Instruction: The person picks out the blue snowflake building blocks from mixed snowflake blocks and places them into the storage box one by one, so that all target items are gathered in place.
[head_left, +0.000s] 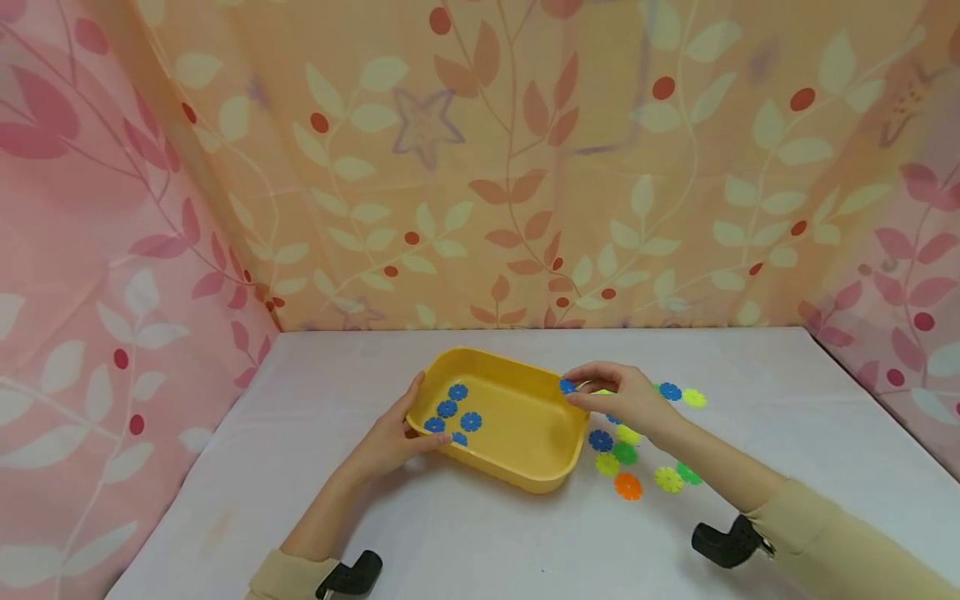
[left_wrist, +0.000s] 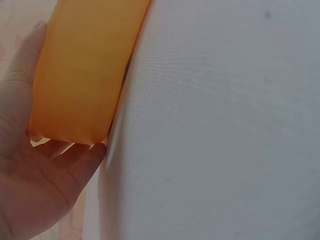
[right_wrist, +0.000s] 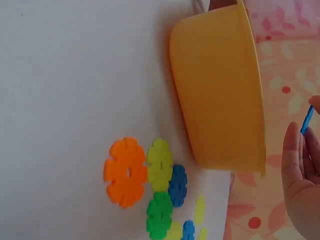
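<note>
A yellow plastic basin (head_left: 517,417) stands on the table, with several blue flower-shaped discs (head_left: 471,422) lying in its left end. My left hand (head_left: 392,435) grips that left end, thumb over the near rim and fingers round the outside; in the left wrist view the fingers (left_wrist: 85,167) curl under the basin's wall (left_wrist: 90,75). Over the basin's right rim, my right hand (head_left: 618,396) pinches a blue flower-shaped disc (head_left: 567,386) between thumb and fingertips. The right wrist view shows this disc (right_wrist: 307,119) edge-on, held above the rim.
Right of the basin, more flower discs lie scattered: an orange disc (head_left: 628,487), a yellow-green disc (head_left: 668,479), a green disc (head_left: 624,453) and a blue disc (head_left: 601,441), among others partly behind my right arm. Patterned curtains (head_left: 480,167) hang behind the white-covered table (head_left: 315,375).
</note>
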